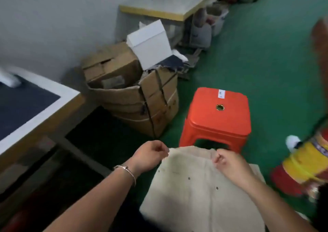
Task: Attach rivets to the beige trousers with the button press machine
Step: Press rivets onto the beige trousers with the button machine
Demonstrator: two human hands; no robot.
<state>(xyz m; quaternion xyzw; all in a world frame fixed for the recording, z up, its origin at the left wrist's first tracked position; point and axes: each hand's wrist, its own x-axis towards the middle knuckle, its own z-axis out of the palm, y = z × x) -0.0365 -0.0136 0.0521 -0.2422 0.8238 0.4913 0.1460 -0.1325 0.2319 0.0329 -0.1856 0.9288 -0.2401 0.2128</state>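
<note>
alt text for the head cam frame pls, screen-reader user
Two bare hands hold up beige trousers by the top edge, the left hand and right hand each pinching a corner; small dark rivets dot the fabric. Just beyond stands an orange plastic stool on a green floor, with cardboard boxes to the left against a wall.
</note>
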